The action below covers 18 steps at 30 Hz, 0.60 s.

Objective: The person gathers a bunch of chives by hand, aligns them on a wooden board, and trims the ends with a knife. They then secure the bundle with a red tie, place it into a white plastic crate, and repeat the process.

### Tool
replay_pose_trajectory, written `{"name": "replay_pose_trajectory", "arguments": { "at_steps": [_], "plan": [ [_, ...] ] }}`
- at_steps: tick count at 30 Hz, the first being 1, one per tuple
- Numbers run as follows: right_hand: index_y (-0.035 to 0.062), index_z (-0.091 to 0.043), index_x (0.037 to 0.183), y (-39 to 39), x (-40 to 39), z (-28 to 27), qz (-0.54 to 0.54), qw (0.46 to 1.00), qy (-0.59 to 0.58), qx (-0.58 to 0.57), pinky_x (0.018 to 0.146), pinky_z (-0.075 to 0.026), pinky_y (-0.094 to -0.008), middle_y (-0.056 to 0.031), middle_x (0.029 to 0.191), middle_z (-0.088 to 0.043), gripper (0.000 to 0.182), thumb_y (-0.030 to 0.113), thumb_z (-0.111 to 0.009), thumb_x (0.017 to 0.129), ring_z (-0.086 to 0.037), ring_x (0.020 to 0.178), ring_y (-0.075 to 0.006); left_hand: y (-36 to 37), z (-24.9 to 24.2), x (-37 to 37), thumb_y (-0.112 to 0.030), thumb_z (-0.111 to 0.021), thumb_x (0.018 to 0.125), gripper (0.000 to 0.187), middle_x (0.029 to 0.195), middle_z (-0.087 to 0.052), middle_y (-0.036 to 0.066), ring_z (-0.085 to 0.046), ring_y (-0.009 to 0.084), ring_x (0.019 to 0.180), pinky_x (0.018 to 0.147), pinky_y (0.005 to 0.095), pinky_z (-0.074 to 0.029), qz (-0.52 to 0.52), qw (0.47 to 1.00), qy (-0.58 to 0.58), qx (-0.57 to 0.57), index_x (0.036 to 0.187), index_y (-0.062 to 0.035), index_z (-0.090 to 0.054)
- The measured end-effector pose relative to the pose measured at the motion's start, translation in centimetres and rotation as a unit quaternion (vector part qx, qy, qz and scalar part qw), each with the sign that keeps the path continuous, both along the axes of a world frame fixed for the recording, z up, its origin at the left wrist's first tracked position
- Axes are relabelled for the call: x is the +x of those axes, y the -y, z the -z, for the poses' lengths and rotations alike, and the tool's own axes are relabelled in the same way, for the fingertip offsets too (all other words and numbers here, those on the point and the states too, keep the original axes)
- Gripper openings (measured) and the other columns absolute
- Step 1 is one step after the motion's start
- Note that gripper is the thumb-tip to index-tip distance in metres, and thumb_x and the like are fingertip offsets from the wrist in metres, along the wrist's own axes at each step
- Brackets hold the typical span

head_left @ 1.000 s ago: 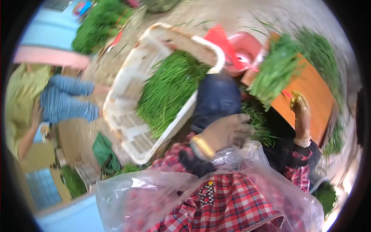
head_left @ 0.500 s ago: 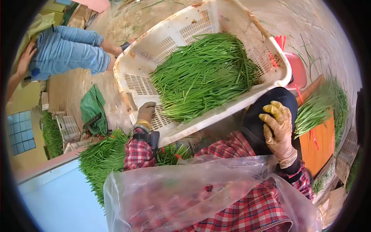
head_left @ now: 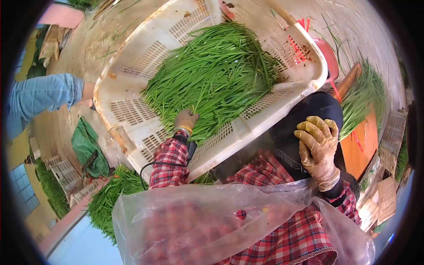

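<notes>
My left hand point(head_left: 186, 120), in a dirty glove, touches the lower left stalks of the green leafy vegetables point(head_left: 212, 79). Its fingers are bent in among the stalks, and what they grip is hidden. A large white slotted plastic basket point(head_left: 132, 152) holds the pile and tilts towards me. My right hand point(head_left: 318, 148), gloved and stained yellow, rests by my dark-clothed knee. Its fingers are loosely spread and slightly curled, with nothing in them. A clear plastic apron point(head_left: 185, 216) covers my lap.
At the right, a bundle of greens point(head_left: 362, 97) lies on an orange-brown board point(head_left: 360, 150) beside a red stool point(head_left: 327, 57). More greens point(head_left: 112, 198) lie at the lower left near a green sack point(head_left: 89, 148). A person's jeans-clad leg point(head_left: 48, 92) is at the left.
My left hand has moved from the basket's near left edge into the basket, onto the stalks. The view has shifted, and the other person is now farther left. My right hand has barely moved.
</notes>
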State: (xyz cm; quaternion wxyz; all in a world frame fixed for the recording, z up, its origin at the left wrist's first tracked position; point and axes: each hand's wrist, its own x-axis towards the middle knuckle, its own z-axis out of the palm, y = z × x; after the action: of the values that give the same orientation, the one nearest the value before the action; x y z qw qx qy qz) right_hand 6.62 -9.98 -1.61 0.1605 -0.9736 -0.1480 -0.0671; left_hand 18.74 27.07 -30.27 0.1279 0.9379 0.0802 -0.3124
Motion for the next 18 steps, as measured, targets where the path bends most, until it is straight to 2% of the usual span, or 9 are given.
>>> {"name": "replay_pose_trajectory", "arguments": {
  "at_steps": [2, 6, 8, 11, 14, 17, 18],
  "plan": [
    [0.011, -0.066, 0.091, -0.2, 0.1, 0.1, 0.006, 1.0, 0.001, -0.002, 0.093, -0.035, -0.0429, -0.0024, 0.1, -0.064, 0.023, 0.01, -0.066, 0.068, -0.058, 0.103, -0.0249, 0.4, 0.4, -0.1, -0.042, -0.069, 0.074, 0.041, 0.094, -0.066, 0.019, -0.063, 0.0365, 0.088, 0.077, 0.0439, -0.049, -0.016, 0.999, 0.016, 0.023, 0.092, -0.005, -0.066],
    [0.0112, -0.066, 0.09, 0.1, 0.1, -0.1, 0.013, 1.0, -0.01, -0.001, 0.091, -0.035, -0.0426, -0.0017, 0.099, -0.064, 0.023, 0.01, -0.066, 0.067, -0.059, 0.102, -0.0242, -0.7, 3.0, 0.4, -0.033, -0.07, 0.075, 0.03, 0.093, -0.066, 0.019, -0.063, 0.0369, 0.086, 0.076, 0.0436, -0.049, -0.022, 0.999, 0.013, -0.019, 0.088, -0.0059, -0.067],
    [0.0112, -0.067, 0.09, 0.1, 0.1, -0.1, 0.012, 1.0, -0.009, 0.002, 0.091, -0.035, -0.0425, -0.0015, 0.099, -0.064, 0.022, 0.01, -0.066, 0.067, -0.058, 0.102, -0.024, -0.5, 1.5, 0.9, -0.029, -0.07, 0.075, 0.025, 0.091, -0.066, 0.018, -0.063, 0.0369, 0.084, 0.075, 0.0432, -0.049, -0.026, 0.999, -0.015, -0.022, 0.087, -0.0066, -0.067],
    [0.011, -0.067, 0.09, 0.2, 0.1, 0.0, 0.014, 1.0, -0.01, 0.005, 0.09, -0.036, -0.0423, -0.0017, 0.098, -0.065, 0.023, 0.009, -0.067, 0.067, -0.059, 0.102, -0.0241, -1.0, 0.6, 1.8, -0.026, -0.07, 0.074, 0.021, 0.089, -0.066, 0.017, -0.063, 0.0361, 0.082, 0.074, 0.0428, -0.049, -0.032, 0.983, 0.163, -0.082, 0.084, -0.0074, -0.066],
    [0.0108, -0.066, 0.089, 0.5, 0.2, 0.1, 0.009, 1.0, -0.003, 0.006, 0.089, -0.036, -0.0421, -0.002, 0.098, -0.065, 0.024, 0.009, -0.067, 0.066, -0.059, 0.101, -0.0243, -3.6, -4.6, 3.1, -0.023, -0.068, 0.074, 0.019, 0.088, -0.065, 0.016, -0.062, 0.0355, 0.082, 0.075, 0.0422, -0.049, -0.034, 0.953, 0.256, -0.16, 0.086, -0.0085, -0.066],
    [0.0109, -0.066, 0.088, 0.4, 0.3, 0.2, 0.002, 1.0, 0.009, 0.008, 0.087, -0.037, -0.0417, -0.002, 0.096, -0.064, 0.025, 0.009, -0.067, 0.064, -0.059, 0.099, -0.0243, -7.9, -5.0, 1.4, -0.02, -0.066, 0.075, 0.018, 0.083, -0.065, 0.015, -0.063, 0.0343, 0.084, 0.075, 0.0416, -0.048, 0.026, 0.976, 0.206, -0.068, 0.088, -0.008, -0.066],
    [0.011, -0.066, 0.088, 0.3, 0.3, 0.3, 0.003, 1.0, 0.012, 0.01, 0.087, -0.037, -0.0417, -0.0017, 0.096, -0.064, 0.025, 0.009, -0.067, 0.064, -0.059, 0.098, -0.0242, -8.9, -4.3, 0.4, -0.02, -0.066, 0.075, 0.021, 0.09, -0.064, 0.016, -0.062, 0.0344, 0.087, 0.077, 0.0411, -0.048, 0.043, 0.985, 0.157, -0.053, 0.093, -0.0086, -0.065]
  ]
}}
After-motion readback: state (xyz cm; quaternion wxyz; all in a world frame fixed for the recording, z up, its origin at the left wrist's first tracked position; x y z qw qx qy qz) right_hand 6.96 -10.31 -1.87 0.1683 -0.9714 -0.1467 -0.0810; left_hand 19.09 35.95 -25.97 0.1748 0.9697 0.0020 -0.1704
